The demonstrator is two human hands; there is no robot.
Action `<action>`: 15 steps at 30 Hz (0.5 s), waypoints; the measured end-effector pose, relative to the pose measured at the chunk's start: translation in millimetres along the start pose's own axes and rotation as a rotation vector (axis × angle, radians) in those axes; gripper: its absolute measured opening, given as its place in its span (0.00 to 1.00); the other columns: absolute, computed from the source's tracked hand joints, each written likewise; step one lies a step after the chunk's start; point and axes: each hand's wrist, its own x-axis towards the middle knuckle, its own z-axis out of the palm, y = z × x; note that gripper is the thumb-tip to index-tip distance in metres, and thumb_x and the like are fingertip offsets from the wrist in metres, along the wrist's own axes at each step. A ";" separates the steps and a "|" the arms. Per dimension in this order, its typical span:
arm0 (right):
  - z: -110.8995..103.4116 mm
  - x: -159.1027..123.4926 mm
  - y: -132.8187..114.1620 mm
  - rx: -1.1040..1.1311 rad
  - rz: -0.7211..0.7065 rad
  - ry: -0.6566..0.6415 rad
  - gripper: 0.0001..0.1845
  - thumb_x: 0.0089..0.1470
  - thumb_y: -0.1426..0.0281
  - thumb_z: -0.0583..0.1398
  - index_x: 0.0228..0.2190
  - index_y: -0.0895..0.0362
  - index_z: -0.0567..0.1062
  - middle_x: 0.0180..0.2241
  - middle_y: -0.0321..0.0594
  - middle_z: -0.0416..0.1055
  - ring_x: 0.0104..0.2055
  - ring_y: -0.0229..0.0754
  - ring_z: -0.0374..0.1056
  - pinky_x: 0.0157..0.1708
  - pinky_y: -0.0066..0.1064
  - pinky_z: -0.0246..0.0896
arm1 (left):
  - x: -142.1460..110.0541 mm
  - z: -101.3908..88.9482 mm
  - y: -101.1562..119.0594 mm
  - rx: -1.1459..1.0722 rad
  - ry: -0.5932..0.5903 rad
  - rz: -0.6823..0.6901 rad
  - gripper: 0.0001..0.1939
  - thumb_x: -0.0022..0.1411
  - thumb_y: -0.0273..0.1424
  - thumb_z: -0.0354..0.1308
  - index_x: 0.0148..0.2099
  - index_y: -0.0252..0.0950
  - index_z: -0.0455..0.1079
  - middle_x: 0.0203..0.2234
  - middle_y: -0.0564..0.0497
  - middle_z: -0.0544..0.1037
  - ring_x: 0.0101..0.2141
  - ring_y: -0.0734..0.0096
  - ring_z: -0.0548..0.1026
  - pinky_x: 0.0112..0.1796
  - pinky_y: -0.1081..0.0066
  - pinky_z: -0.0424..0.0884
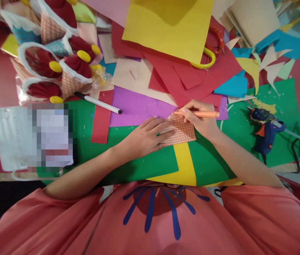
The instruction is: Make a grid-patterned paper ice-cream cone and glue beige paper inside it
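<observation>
A pale piece of paper point(183, 128) with an orange criss-cross grid lies on the green sheet. Flat across its left part rests my left hand point(154, 133), fingers stretched out. My right hand point(199, 117) is closed round an orange marker point(209, 114), its tip at the paper's upper edge. Beneath the upper edge of the gridded paper is a purple sheet point(136, 106). A white marker with a black cap point(103, 104) lies to the left of my hands.
Several cone-shaped paper crafts point(73, 76) crowd the upper left. A blue hot glue gun point(266, 136) lies at right with its cord. Yellow-handled scissors point(208, 60) sit partly under a yellow sheet point(166, 28). A blurred-out phone point(54, 138) is at left; paper scraps cover the back.
</observation>
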 end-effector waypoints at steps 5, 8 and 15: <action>0.3 0.4 -1.5 0.001 0.029 -0.009 0.13 0.58 0.63 0.59 0.25 0.57 0.73 0.23 0.34 0.73 0.25 0.33 0.67 0.27 0.27 0.59 | 0.1 -0.2 0.4 -0.021 -0.008 -0.021 0.24 0.67 0.38 0.52 0.63 0.37 0.61 0.59 0.40 0.68 0.57 0.54 0.67 0.58 0.52 0.64; 0.0 0.9 -1.8 -0.001 0.038 -0.014 0.13 0.58 0.62 0.59 0.25 0.57 0.72 0.23 0.34 0.73 0.25 0.33 0.67 0.27 0.27 0.59 | 0.1 -0.4 0.7 -0.040 -0.032 -0.039 0.25 0.67 0.38 0.52 0.64 0.39 0.60 0.59 0.41 0.68 0.58 0.54 0.66 0.59 0.51 0.63; -0.4 1.2 -1.2 0.009 0.042 -0.021 0.14 0.57 0.62 0.60 0.24 0.57 0.72 0.22 0.34 0.72 0.24 0.34 0.66 0.27 0.28 0.59 | 0.1 0.0 0.6 -0.038 -0.030 -0.038 0.24 0.68 0.38 0.51 0.63 0.39 0.61 0.59 0.41 0.68 0.58 0.55 0.66 0.59 0.52 0.63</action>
